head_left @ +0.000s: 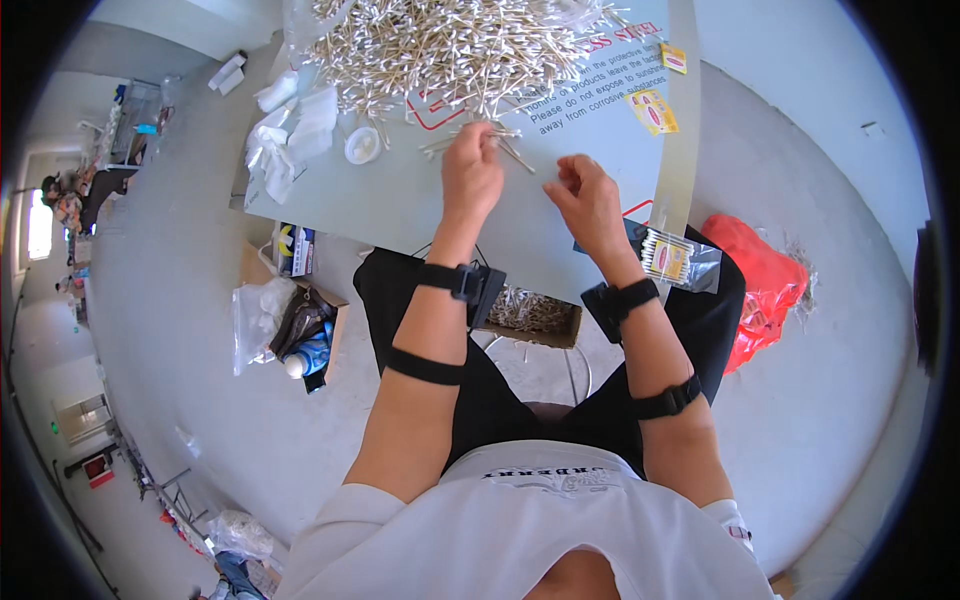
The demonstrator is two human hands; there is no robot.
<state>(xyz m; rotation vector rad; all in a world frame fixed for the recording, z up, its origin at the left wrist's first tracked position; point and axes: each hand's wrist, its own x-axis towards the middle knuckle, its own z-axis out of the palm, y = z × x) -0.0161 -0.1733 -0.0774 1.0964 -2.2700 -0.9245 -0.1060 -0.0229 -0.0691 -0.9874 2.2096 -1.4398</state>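
Observation:
A large pile of loose cotton swabs (450, 55) lies at the far side of the table (400, 205). Just in front of it, my left hand (473, 175) is closed, fingers curled down over a few swabs whose ends stick out on both sides; the fingertips are partly hidden. To its right, my right hand (590, 200) hovers over the table with bent fingers and the thumb apart, nothing visible in it. A small round white dish (362, 146) is left of my left hand. A clear bag of swabs with a yellow label (668, 257) lies by my right wrist.
Yellow paper labels (652, 112) lie at the table's right. Crumpled white plastic (275, 150) is at its left edge. Below are a box of swabs (535, 312) between my legs, a red bag (750, 285) on the right and a carton of odds and ends (310, 320) on the left.

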